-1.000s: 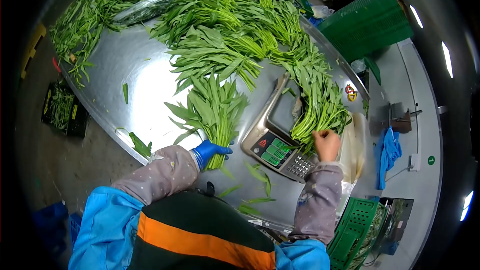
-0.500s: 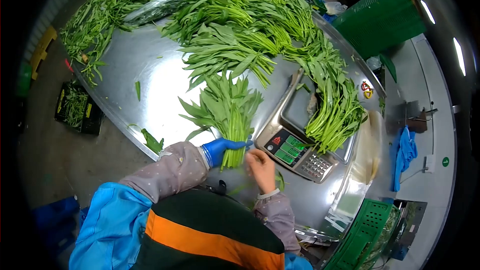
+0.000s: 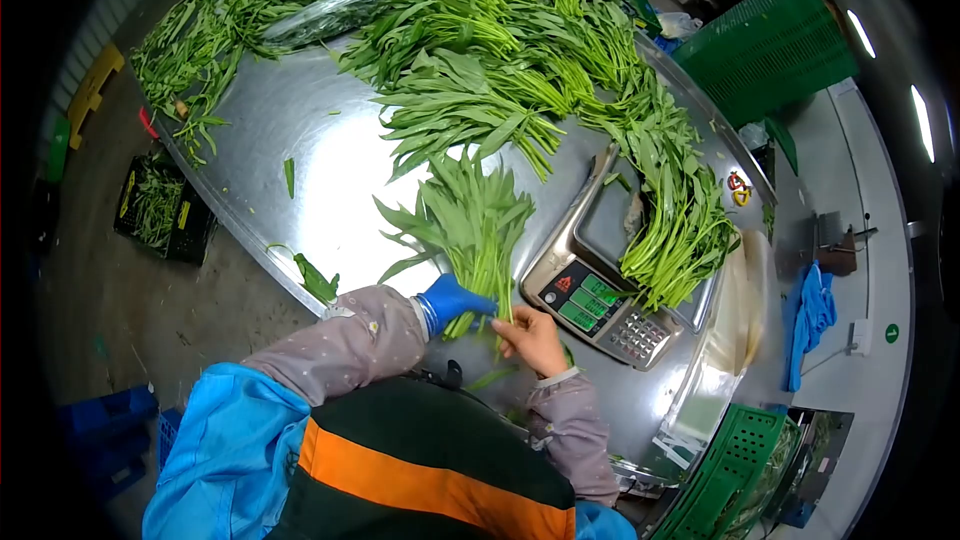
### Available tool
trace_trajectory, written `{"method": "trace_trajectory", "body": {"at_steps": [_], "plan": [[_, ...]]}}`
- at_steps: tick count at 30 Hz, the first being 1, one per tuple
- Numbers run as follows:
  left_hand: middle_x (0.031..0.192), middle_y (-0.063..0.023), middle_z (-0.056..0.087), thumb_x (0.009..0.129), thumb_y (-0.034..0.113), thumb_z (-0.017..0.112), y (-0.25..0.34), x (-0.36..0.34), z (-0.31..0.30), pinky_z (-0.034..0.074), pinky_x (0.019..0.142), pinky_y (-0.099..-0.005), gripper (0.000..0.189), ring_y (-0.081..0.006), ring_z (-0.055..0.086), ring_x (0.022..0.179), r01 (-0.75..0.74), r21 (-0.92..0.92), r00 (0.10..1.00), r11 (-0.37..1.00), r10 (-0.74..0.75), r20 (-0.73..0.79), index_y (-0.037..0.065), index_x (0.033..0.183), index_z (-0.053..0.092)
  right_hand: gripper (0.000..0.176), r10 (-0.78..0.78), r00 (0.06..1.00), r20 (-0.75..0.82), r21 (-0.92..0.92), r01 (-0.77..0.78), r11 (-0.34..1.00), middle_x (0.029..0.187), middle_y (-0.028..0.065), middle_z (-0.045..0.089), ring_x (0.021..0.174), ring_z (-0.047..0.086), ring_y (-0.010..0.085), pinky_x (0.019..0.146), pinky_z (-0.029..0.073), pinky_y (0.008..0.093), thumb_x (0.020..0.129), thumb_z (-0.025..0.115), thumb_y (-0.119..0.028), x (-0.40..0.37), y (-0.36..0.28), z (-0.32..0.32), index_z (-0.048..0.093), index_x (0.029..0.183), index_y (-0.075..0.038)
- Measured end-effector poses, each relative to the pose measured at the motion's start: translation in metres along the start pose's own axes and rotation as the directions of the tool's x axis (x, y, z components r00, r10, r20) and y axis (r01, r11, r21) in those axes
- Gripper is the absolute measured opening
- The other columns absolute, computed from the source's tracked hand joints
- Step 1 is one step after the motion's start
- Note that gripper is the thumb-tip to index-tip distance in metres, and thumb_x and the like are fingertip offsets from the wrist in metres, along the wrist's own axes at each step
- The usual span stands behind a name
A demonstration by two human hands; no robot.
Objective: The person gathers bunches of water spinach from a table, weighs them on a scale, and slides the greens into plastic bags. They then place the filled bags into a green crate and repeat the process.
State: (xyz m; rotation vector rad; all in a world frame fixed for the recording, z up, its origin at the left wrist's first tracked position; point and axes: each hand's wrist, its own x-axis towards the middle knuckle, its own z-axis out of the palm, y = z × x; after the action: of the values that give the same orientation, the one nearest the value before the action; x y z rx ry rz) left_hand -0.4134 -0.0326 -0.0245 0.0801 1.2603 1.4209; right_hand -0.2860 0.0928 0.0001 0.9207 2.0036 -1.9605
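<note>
My left hand, in a blue glove, is wrapped round the lower stems of a bunch of water spinach. Its leaves fan out away from me and the cut stem ends poke out below the glove. Bare and closed, my right hand pinches a few stems at the bunch's right side, close to the left fingertips. To the right of the bunch stands a digital scale with lit green displays; a heap of water spinach lies over its tray.
A long pile of greens covers the table's far side, with a plastic-wrapped pack on it. Clear plastic bags lie right of the scale. Green crates stand at the right; a black crate sits on the floor at left.
My right hand has come up to the bunch and closed on stems at its right side. Some stems there now stand slightly apart from the others. The left hand keeps its hold.
</note>
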Motion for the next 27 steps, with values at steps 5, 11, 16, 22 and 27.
{"method": "trace_trajectory", "body": {"at_steps": [5, 11, 16, 22, 27], "plan": [[0.074, -0.0125, 0.062, 0.07, 0.006, 0.064, 0.005, -0.009, -0.012, 0.049, 0.051, -0.0274, 0.024, -0.0176, 0.06, 0.059, 0.068, -0.068, 0.997, 0.995, -0.069, -0.026, -0.006, 0.089, 0.057, 0.018, 0.08, 0.994, 0.074, -0.237, -0.06, 0.97, 0.058, 0.0056, 0.056, 0.048, 0.053, 0.0096, 0.043, 0.042, 0.0229, 0.081, 0.061, -0.013, -0.024, -0.028, -0.044, 0.057, 0.086, 0.004], [0.071, -0.0115, 0.057, 0.066, -0.003, 0.059, 0.038, -0.025, -0.02, 0.05, 0.051, -0.0285, 0.021, -0.0196, 0.058, 0.056, -0.221, -0.013, 0.966, 0.975, 0.217, -0.14, -0.005, 0.087, 0.054, 0.017, -0.445, 0.696, -0.564, -0.255, 0.366, 0.895, 0.067, 0.005, 0.055, 0.05, 0.053, 0.0112, 0.045, 0.046, 0.0229, 0.083, 0.057, -0.015, -0.117, -0.149, -0.161, 0.056, 0.089, 0.0], [0.068, -0.009, 0.06, 0.065, 0.0, 0.065, 0.013, 0.011, -0.026, 0.047, 0.05, -0.0259, 0.02, -0.0162, 0.057, 0.052, -0.176, 0.03, 0.976, 0.984, 0.178, -0.123, -0.004, 0.084, 0.06, 0.016, -0.465, 0.563, -0.683, -0.331, 0.329, 0.885, 0.059, 0.0038, 0.052, 0.046, 0.052, 0.0116, 0.044, 0.046, 0.0231, 0.084, 0.055, -0.015, -0.087, -0.156, -0.208, 0.054, 0.084, 0.001], [0.115, -0.0167, 0.051, 0.057, 0.015, 0.076, -0.04, 0.017, -0.066, 0.041, 0.089, -0.0321, 0.079, -0.0249, 0.051, 0.103, -0.171, 0.34, 0.969, 0.925, 0.22, -0.11, -0.002, 0.123, 0.036, 0.031, -0.199, 0.708, -0.678, -0.284, -0.002, 0.959, 0.07, 0.0123, 0.06, 0.048, 0.059, 0.0155, 0.042, 0.047, 0.0271, 0.08, 0.062, -0.015, -0.016, -0.055, -0.21, 0.053, 0.098, 0.008], [0.128, -0.0186, 0.039, 0.062, 0.003, 0.07, -0.037, -0.019, -0.065, 0.03, 0.101, -0.0358, 0.089, -0.0267, 0.036, 0.122, -0.288, 0.261, 0.924, 0.921, 0.339, -0.178, 0.0, 0.134, 0.018, 0.034, -0.293, 0.605, -0.74, -0.385, -0.024, 0.922, 0.085, 0.0119, 0.06, 0.051, 0.06, 0.0166, 0.04, 0.045, 0.0255, 0.079, 0.063, -0.018, -0.073, -0.072, -0.202, 0.054, 0.104, 0.004]]}}
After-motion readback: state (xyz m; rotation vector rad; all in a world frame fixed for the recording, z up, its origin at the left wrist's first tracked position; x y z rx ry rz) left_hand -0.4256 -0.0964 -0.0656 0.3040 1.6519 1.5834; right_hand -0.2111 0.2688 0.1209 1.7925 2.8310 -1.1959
